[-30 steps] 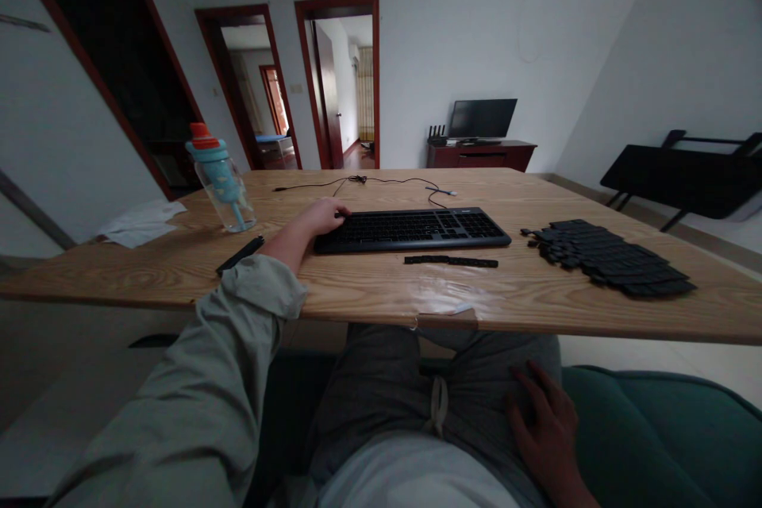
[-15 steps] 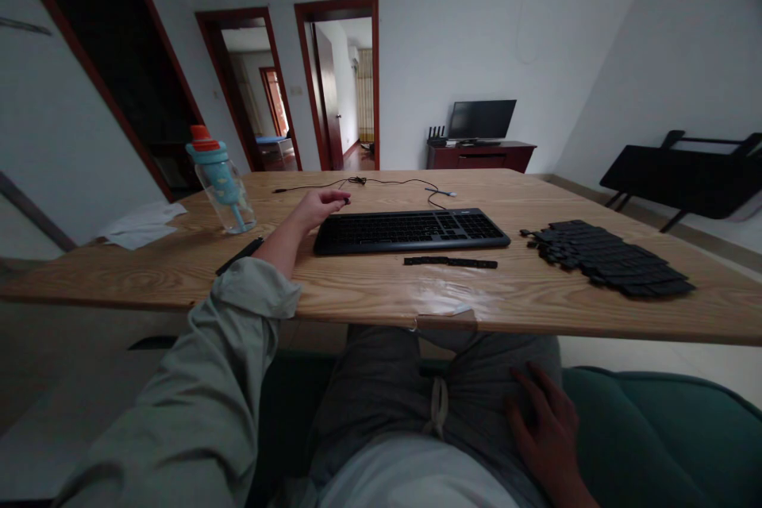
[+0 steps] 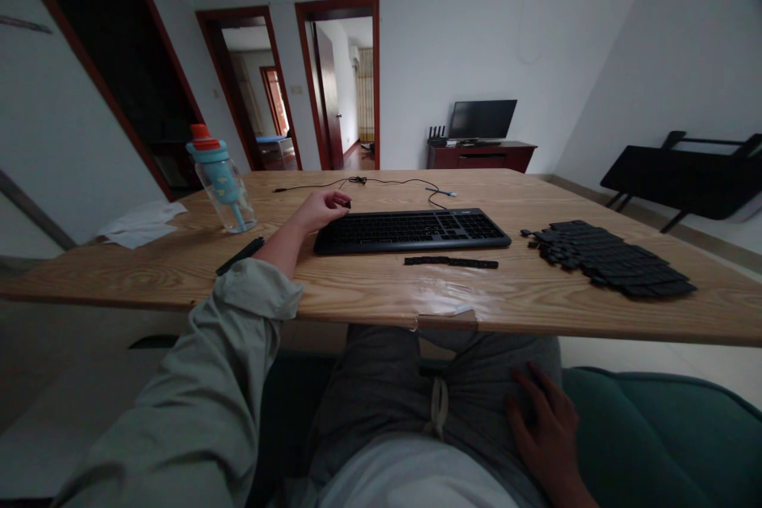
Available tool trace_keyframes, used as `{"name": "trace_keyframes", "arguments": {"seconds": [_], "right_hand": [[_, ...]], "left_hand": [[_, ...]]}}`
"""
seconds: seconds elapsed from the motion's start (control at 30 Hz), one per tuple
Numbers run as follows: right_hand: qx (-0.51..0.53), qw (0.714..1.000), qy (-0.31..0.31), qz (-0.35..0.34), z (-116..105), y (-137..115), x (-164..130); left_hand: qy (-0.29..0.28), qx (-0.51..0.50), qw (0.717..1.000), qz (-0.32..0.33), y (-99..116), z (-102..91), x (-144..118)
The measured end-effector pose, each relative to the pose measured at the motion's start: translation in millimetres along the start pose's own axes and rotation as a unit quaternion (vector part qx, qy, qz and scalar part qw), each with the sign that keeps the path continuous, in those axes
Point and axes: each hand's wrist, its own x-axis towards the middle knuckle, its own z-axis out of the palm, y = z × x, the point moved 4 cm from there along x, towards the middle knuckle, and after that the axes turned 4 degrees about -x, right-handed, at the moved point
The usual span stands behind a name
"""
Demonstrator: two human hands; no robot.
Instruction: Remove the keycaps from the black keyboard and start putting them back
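My left hand (image 3: 321, 209) is over the far left corner of the black keyboard (image 3: 410, 232), pinching a small black keycap (image 3: 347, 205) between thumb and fingertips. The keyboard lies flat on the wooden table (image 3: 357, 286). In front of it is a short row of black keycaps (image 3: 451, 262). A large patch of loose black keycaps (image 3: 613, 258) is laid out in rows on the right side of the table. My right hand (image 3: 544, 421) rests on my thigh below the table edge, fingers spread and holding nothing.
A clear bottle with an orange cap (image 3: 223, 182) stands at the left, beside white tissues (image 3: 143, 224). A slim black tool (image 3: 240, 255) lies by my left forearm. The keyboard's cable (image 3: 393, 181) runs along the back of the table.
My left hand has turned slightly and shifted a little, bringing the black keycap into clearer view. My right hand has stayed still on my thigh.
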Motion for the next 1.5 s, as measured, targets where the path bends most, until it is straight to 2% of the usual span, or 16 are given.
{"name": "trace_keyframes", "arguments": {"seconds": [0.23, 0.4, 0.5, 0.6, 0.73, 0.8, 1.03, 1.27, 1.5], "right_hand": [[-0.007, 1.000, -0.008, -0.011, 0.3, -0.9, -1.0], [0.007, 1.000, -0.011, 0.006, 0.3, -0.5, -1.7], [0.008, 1.000, -0.011, 0.006, -0.6, -1.5, -0.5], [0.006, 1.000, -0.002, -0.005, -1.7, -2.5, 0.3], [0.010, 1.000, 0.001, -0.005, -0.7, -0.8, -0.3], [0.017, 1.000, -0.001, -0.004, 0.0, 0.0, -0.9], [0.000, 1.000, -0.008, 0.000, 0.3, -0.2, -1.8], [0.012, 1.000, -0.008, 0.004, 1.0, 0.4, -2.4], [0.014, 1.000, -0.009, 0.004, 2.0, 1.3, -3.8]], "left_hand": [[-0.011, 0.040, 0.999, 0.015, 3.1, -1.3, -1.8], [0.015, 0.043, 0.999, 0.024, 1.3, -3.2, -0.1], [0.008, 0.041, 0.999, 0.016, 0.2, -2.1, 0.5], [-0.026, 0.054, 0.998, 0.002, 0.6, 0.9, -1.5], [-0.120, 0.132, 0.984, 0.001, 1.1, 10.4, -5.4], [-0.142, 0.157, 0.977, 0.014, 0.2, 14.5, -5.5], [-0.121, 0.233, 0.963, 0.054, -0.3, 19.0, -0.9], [-0.117, 0.271, 0.954, 0.048, 4.4, 15.7, -2.5], [-0.112, 0.280, 0.953, 0.026, -7.6, 16.2, 4.8]]}}
